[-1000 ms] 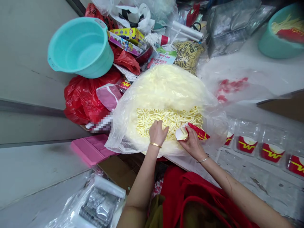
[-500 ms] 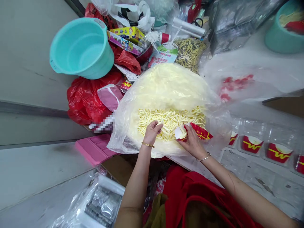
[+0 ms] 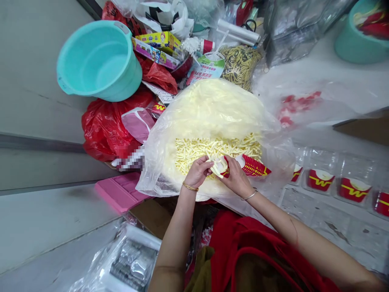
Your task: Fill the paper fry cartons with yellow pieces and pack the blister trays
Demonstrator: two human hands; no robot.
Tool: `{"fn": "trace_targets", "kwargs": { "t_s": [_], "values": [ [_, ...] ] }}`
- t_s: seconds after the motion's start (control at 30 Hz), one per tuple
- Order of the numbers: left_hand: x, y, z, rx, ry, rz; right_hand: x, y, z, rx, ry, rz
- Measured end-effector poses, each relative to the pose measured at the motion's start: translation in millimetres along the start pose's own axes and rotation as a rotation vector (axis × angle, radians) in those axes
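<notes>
My left hand (image 3: 197, 175) is closed, pinching a few pale yellow fry-shaped sticks (image 3: 216, 169) at the mouth of a small red-and-white fry carton (image 3: 225, 172). That carton is gripped in my right hand (image 3: 238, 177), whose fingers cover much of it. Both hands are over a large clear plastic bag (image 3: 212, 103), spread open around a heap of the same sticks (image 3: 188, 151). A nested row of red cartons (image 3: 256, 166) lies on the bag just beyond my right hand.
Clear plastic boxes with red cartons (image 3: 321, 179) line the right side. A turquoise tub (image 3: 97, 61) stands at the back left above red plastic bags (image 3: 106, 125). A pink tray (image 3: 120, 191) lies at the left, and another tub (image 3: 352, 44) at the far right.
My left hand has come up to the carton with sticks in its fingers. My right hand has moved left with the carton, so the two hands are now close together.
</notes>
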State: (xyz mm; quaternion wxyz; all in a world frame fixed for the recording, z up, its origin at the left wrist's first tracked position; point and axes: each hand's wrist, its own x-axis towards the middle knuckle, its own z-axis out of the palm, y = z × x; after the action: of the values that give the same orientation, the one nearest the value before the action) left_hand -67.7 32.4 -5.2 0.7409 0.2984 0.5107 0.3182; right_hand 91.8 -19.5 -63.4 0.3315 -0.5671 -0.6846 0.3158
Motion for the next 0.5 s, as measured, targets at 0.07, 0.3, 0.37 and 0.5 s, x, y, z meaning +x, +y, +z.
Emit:
{"fn": "trace_targets", "kwargs": {
  "t_s": [0.07, 0.3, 0.37, 0.5],
  "values": [
    [1.2, -1.1, 0.6, 0.247, 0.061, 0.087, 3.3, -1.6, -2.5, -0.001, -0.013, -0.041],
    [6.1, -7.3, -0.7, 0.764, 0.124, 0.391, -2.3, -3.0, -8.2, -0.001, -0.065, -0.073],
    [6.8, -8.6, -1.9, 0.704, 0.085, 0.358, -4.0, -1.5, -8.7, 0.003, -0.044, -0.055],
    [6.9, -9.8, -4.2, 0.425, 0.046, 0.219, -4.2, 3.6, -11.0, 0.002, -0.027, -0.051]
  ]
}}
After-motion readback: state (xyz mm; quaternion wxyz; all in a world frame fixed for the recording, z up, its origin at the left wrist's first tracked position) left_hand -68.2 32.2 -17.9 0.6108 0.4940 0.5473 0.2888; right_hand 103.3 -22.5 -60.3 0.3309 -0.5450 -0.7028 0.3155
